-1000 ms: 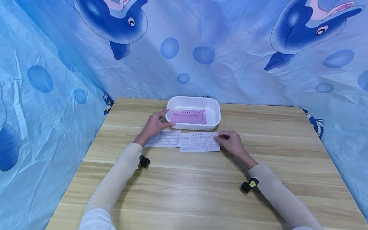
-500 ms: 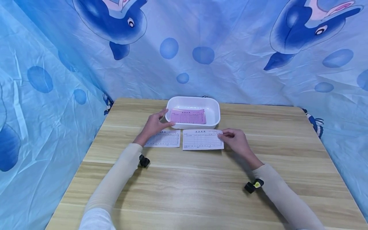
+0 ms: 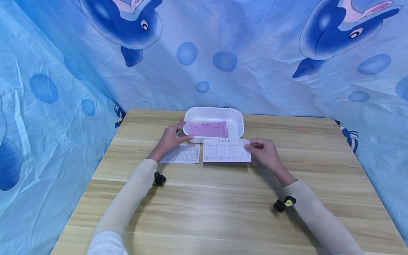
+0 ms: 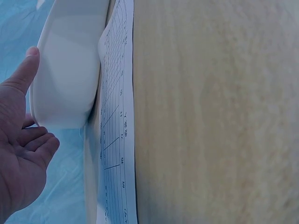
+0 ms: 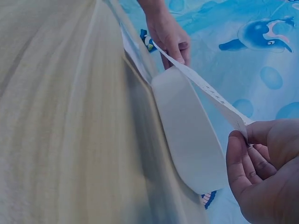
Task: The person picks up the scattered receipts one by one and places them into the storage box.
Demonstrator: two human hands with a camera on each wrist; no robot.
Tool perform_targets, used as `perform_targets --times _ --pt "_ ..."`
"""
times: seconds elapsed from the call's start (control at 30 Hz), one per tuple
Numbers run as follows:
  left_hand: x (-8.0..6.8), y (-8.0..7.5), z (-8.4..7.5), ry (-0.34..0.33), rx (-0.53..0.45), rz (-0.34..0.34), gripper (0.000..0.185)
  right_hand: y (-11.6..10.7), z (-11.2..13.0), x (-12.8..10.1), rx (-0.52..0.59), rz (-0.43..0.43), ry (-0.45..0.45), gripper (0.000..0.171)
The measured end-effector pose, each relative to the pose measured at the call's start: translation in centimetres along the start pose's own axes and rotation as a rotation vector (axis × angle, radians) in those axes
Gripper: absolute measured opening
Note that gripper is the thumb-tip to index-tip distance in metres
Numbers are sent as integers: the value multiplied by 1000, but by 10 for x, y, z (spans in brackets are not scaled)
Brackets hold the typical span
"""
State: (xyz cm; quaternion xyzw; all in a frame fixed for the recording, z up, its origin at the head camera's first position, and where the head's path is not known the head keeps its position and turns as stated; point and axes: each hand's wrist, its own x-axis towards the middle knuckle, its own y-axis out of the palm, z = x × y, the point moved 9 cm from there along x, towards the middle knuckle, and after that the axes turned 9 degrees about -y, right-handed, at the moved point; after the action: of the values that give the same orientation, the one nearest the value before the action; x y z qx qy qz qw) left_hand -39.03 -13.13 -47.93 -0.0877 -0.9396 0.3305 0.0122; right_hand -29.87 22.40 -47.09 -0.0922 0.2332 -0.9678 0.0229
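Observation:
My right hand [image 3: 264, 153] pinches the right edge of a white printed form [image 3: 226, 150], a paper slip with a ruled grid. In the right wrist view the raised form [image 5: 205, 86] stretches above the basin's front side, gripped between thumb and fingers. My left hand [image 3: 171, 140] holds the left end of a white plastic basin [image 3: 237, 124], its thumb at the front rim. Inside the basin lie pink printed forms [image 3: 208, 130]. Another white form [image 3: 183, 154] lies flat on the table, below the left hand; its left part is hidden by the wrist.
The wood-grain table [image 3: 204, 212] reaches back to a blue cloth backdrop [image 3: 255, 85] with dolphin prints. The basin stands near the table's back edge. Small black cameras are strapped to both wrists.
My right hand has lifted the right white form off the table and moved it slightly right and back, now overlapping the basin's front rim. The left hand and basin stay put.

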Motion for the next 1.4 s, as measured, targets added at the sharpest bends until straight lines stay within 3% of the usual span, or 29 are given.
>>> perform_targets --times 0.5,0.97,1.13,1.4 --pt "0 0 1 17 3 -12 95 -13 19 14 100 -37 57 33" --pt "0 1 4 -2 9 -7 95 -17 35 28 107 -46 96 37" --pt "0 1 2 6 0 -12 94 -15 38 35 106 -54 70 38" --pt "0 0 0 6 13 -7 93 -14 40 53 199 -98 60 40"
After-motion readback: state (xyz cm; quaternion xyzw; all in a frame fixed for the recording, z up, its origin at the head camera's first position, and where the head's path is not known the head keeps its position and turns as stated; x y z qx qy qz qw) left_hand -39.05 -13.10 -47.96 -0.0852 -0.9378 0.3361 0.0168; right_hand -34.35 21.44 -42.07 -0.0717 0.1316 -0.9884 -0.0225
